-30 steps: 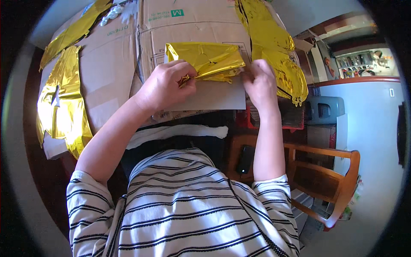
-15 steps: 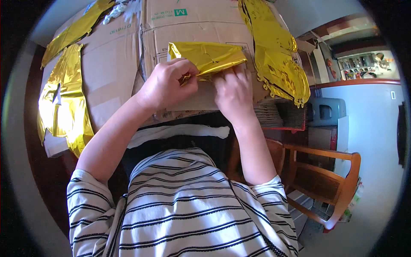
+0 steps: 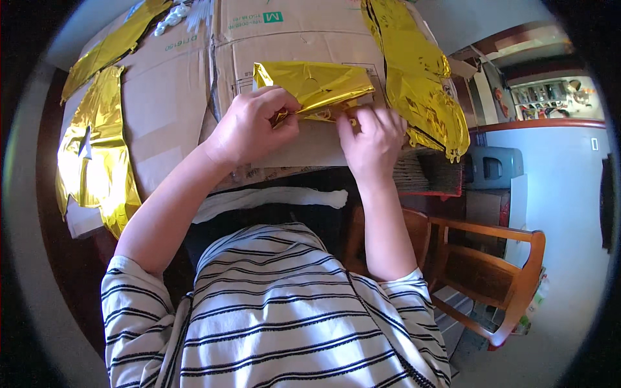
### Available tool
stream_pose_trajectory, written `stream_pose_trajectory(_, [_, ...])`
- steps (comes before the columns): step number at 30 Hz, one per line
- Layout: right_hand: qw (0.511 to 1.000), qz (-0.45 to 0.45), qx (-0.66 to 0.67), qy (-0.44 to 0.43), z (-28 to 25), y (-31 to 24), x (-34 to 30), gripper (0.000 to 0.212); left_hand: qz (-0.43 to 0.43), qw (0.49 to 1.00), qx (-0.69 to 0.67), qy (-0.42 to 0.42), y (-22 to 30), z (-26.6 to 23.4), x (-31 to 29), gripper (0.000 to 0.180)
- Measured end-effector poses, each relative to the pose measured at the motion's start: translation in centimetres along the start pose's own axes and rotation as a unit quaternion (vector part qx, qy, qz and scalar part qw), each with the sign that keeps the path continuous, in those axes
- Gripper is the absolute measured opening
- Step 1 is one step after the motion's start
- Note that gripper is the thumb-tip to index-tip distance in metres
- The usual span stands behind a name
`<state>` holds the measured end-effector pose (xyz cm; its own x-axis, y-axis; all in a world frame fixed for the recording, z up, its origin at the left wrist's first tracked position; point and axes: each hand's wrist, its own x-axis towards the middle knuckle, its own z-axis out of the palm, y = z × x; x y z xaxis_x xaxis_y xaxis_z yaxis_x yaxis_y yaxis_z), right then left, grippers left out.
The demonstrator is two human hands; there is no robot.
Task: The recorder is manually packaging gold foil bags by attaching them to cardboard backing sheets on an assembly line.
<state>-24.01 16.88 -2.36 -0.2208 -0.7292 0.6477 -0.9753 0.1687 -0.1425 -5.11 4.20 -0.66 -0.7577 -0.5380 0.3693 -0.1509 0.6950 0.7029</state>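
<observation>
A gold foil balloon (image 3: 317, 81), flat and folded over, lies on the cardboard in front of me. My left hand (image 3: 259, 123) is closed on its near left edge, foil pinched between thumb and bent fingers. At the near right edge, my right hand (image 3: 375, 142) has its fingers curled and its thumb against a lower flap of the same foil; the fingertips are partly hidden. Just right of that hand lies a pile of flat gold foil balloons (image 3: 420, 84) with small tabs. Another gold foil piece (image 3: 103, 142) hangs over the cardboard's left side.
Flattened cardboard (image 3: 162, 97) covers the work surface. At the far left are more gold foil (image 3: 116, 48), a white bunched item (image 3: 171, 19) and clear thin strips (image 3: 199, 16). A white cloth roll (image 3: 272, 198) lies at the near edge. A wooden chair (image 3: 485, 278) stands right.
My right hand has slid right and slightly nearer me along the foil, and a lower flap shows more. My left hand keeps its hold in nearly the same place.
</observation>
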Motion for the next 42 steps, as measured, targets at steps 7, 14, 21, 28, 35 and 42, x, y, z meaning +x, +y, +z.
stream_pose_trajectory(7, [0.998, 0.002, 0.057, -0.02, -1.5, -0.6, 0.1, 0.015, -0.008, 1.0, -0.003, -0.003, 0.1, -0.1, 0.0, 0.016])
stream_pose_trajectory(14, [0.995, -0.063, 0.063, -0.04, 0.3, -0.9, -0.1, 0.013, 0.018, 1.0, 0.006, -0.003, -0.1, 0.0, 0.1, 0.017])
stream_pose_trajectory(21, [0.975, 0.067, 0.207, 0.041, -3.4, 2.3, -1.3, 0.009, 0.019, 1.0, 0.008, -0.01, -0.1, 0.2, -0.2, 0.018])
stream_pose_trajectory(28, [0.977, 0.055, 0.202, 0.037, -5.3, 3.0, 4.8, 0.015, 0.086, 0.996, 0.004, 0.011, -0.2, 1.1, -0.6, 0.012])
stream_pose_trajectory(35, [0.959, -0.016, 0.14, -0.247, -0.7, 2.2, 6.0, 0.044, 0.148, 0.989, 0.028, 0.001, -0.4, 1.5, -0.7, 0.014])
stream_pose_trajectory(42, [0.965, -0.074, 0.088, -0.236, 1.2, 3.0, 2.8, 0.048, 0.193, 0.98, 0.051, -0.02, -0.7, 1.9, -1.7, 0.026])
